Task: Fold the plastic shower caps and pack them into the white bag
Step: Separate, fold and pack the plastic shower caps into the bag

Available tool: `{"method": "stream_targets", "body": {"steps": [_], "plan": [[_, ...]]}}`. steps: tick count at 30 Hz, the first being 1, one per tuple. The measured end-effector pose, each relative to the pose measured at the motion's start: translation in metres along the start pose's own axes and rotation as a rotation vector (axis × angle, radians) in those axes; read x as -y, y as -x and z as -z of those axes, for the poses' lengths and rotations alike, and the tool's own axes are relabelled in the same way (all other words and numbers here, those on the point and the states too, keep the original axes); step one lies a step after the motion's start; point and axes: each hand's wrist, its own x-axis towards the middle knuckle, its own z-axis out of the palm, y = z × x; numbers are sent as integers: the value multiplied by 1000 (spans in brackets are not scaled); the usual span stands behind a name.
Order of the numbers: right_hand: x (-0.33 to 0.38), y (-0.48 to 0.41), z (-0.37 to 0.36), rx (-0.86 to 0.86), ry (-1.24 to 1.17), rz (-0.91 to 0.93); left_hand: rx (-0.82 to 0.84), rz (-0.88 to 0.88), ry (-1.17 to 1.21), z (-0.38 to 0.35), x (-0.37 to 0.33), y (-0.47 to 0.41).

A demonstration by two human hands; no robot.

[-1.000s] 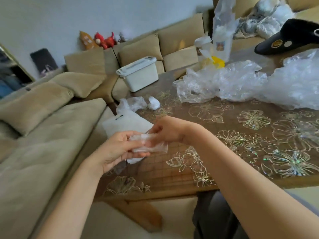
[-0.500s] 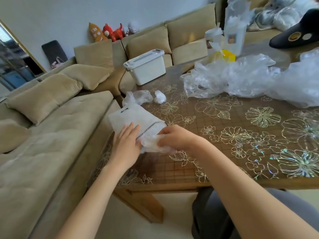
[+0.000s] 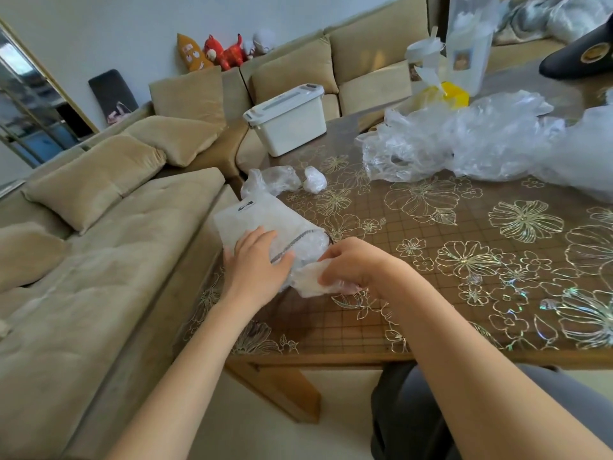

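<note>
The white bag (image 3: 258,220) lies at the table's near left corner, its zipper mouth facing me. My left hand (image 3: 257,265) rests on the bag with fingers spread, thumb at the zipper edge. My right hand (image 3: 348,265) grips a folded shower cap (image 3: 310,283) right at the bag's mouth. A big pile of loose clear shower caps (image 3: 464,141) covers the far right of the table. Two small crumpled caps (image 3: 282,179) lie just beyond the bag.
The table (image 3: 431,260) has a floral glass top. A white lidded box (image 3: 288,119) stands at its far left edge. A clear packet and yellow item (image 3: 457,91) sit behind the pile. A beige sofa (image 3: 99,244) runs along the left.
My hands went from folding the cap in the air down to the bag. The left hand let go of the cap and now lies on the bag; the right holds the cap at its mouth.
</note>
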Motion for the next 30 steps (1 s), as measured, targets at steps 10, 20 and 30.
{"method": "stream_targets", "body": {"steps": [10, 20, 30], "plan": [[-7, -7, 11, -42, -447, 48, 17, 247, 548, 8, -9, -13], [-5, -38, -34, -323, -581, 5, 3, 256, 767, 17, -27, 0], [13, -34, -29, -200, -1103, -176, -181, -29, 383, -11, -44, 16]]}}
